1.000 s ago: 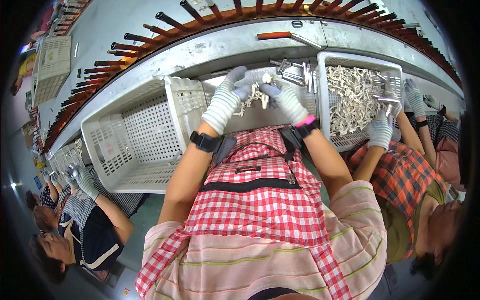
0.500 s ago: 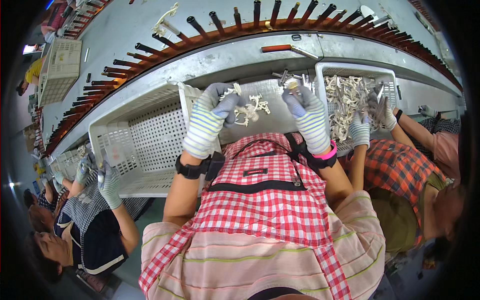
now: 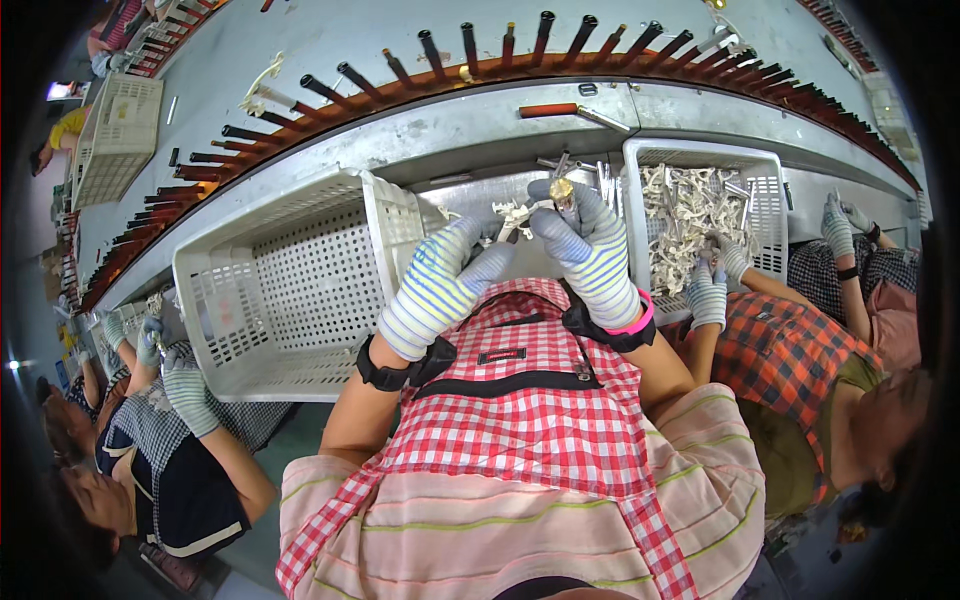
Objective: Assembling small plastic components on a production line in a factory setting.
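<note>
My gloved left hand (image 3: 440,285) is curled over the metal work tray, fingers and thumb bent towards each other. Whatever lies between them is too small and hidden to name. Close to its right, my gloved right hand (image 3: 592,255) grips a short metal piece with a brass-coloured round end (image 3: 562,190). The right thumb and fingertips reach a white branched piece (image 3: 515,214) between the hands; whether they pinch it or only touch it I cannot tell. Several loose metal tubes (image 3: 605,180) lie on the tray beyond my right hand.
An upright-sided white perforated crate (image 3: 385,235) stands to my left. Another white crate (image 3: 632,215), full of white branched pieces, is at right, with a co-worker's gloved hands (image 3: 710,290) at it. A red-handled tool (image 3: 550,111) lies on the ledge before the rack of dark rods (image 3: 468,42).
My hands have come closer together over the tray. The left moved right and nearer to me, the right moved left. The white pieces between them are now partly covered.
</note>
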Demonstrator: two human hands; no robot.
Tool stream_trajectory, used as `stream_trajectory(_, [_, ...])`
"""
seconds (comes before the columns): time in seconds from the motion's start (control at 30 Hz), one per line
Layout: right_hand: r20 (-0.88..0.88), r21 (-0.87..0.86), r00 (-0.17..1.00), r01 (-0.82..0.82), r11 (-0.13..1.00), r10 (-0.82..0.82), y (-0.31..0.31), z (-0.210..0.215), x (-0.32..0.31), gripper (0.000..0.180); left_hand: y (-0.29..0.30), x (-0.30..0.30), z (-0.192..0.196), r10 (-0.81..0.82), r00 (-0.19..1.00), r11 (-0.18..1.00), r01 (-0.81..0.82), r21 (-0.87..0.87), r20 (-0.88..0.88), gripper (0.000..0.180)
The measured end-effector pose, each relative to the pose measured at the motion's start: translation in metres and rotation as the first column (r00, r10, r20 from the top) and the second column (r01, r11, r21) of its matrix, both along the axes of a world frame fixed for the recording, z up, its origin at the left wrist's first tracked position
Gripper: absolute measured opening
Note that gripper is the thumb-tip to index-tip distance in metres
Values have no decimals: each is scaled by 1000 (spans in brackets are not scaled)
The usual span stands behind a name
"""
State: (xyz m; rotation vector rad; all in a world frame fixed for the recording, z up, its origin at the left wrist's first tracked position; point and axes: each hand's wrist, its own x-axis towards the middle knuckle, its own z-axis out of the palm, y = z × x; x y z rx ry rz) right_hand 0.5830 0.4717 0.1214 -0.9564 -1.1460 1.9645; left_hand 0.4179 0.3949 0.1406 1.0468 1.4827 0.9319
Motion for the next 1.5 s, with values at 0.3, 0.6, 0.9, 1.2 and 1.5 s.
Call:
stream_trajectory(0.3, [168,617,979,-11,787,-118,-1,-11,2,35,-3,0,3,204,956,976,-181,-121,212,23])
stream_trajectory(0.6, [390,670,921,-292,682,11,-12,8,5,25,-6,0,15,61,998,987,-59,151,-4,42])
stream_trajectory(0.9, [354,688,934,-228,689,-45,-18,-2,3,21,-5,6,16,30,979,932,46,359,-203,44])
stream_trajectory(1.2, [400,658,916,-261,707,-34,-20,0,5,22,-6,6,17,50,937,908,102,407,-345,45])
stream_trajectory(1.5, [320,629,947,-203,750,-12,-24,-6,4,19,-5,1,7,-59,900,915,222,336,-433,50])
